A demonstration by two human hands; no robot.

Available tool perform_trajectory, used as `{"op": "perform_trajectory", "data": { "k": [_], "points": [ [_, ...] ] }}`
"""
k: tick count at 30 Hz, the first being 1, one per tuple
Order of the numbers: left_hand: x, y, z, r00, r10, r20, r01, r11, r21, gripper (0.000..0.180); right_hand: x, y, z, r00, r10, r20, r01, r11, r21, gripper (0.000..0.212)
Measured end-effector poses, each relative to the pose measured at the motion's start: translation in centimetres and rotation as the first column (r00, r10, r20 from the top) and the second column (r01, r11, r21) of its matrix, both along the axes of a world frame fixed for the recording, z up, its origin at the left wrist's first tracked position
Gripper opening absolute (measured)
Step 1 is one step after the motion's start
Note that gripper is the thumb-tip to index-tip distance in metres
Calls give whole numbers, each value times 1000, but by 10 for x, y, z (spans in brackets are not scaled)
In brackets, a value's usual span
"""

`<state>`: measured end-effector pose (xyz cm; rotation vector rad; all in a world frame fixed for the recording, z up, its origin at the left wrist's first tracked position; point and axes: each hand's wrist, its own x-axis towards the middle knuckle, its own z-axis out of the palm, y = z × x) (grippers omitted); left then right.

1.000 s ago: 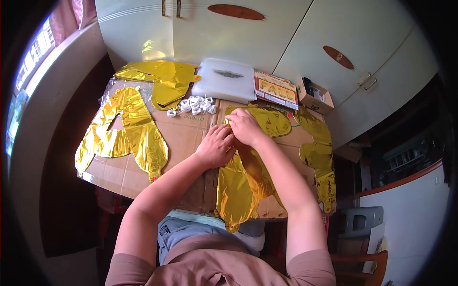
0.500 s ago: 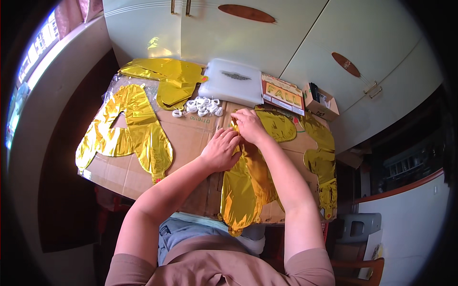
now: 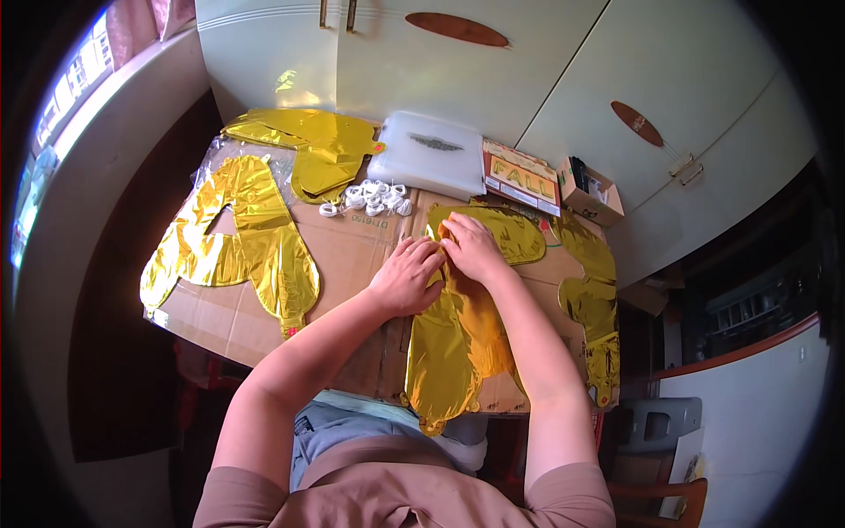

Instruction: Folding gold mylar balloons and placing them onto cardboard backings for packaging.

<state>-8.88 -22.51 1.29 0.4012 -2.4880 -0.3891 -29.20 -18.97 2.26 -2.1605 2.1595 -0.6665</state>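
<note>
A flat gold foil balloon [image 3: 437, 356] lies in front of me, its lower end hanging over the near edge of the cardboard-covered table. My left hand [image 3: 407, 277] has its fingers bent and closed at the balloon's upper left part. Just to the right, my right hand [image 3: 475, 246] is closed on a folded-over, orange-looking portion of the same foil. The fingertips of both hands nearly meet, and what lies right under them is hidden. The balloon's upper part spreads out beyond my right hand.
An A-shaped gold foil balloon [image 3: 273, 251] lies left, another foil balloon [image 3: 330, 145] behind it, and a wavy one [image 3: 590, 304] at the right edge. White string bundles [image 3: 374, 195], a translucent plastic case [image 3: 427, 158], a printed box [image 3: 521, 176] and a small open carton [image 3: 591, 192] stand toward the back.
My right hand has shifted slightly right and nearer to me, turning part of the foil over and uncovering more of the balloon's top. My left hand stays nearly in place.
</note>
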Motion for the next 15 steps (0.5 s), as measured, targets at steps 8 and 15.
{"op": "perform_trajectory", "data": {
  "k": [8,15],
  "points": [
    [3,-1,-2,1000,4,2,-4,1000,4,40,1,-9,9,997,4,80,-2,1000,-25,32],
    [1,0,0,1000,3,-9,-3,999,34,42,-12,-48,18,998,-65,14,64,996,62,33]
  ]
}}
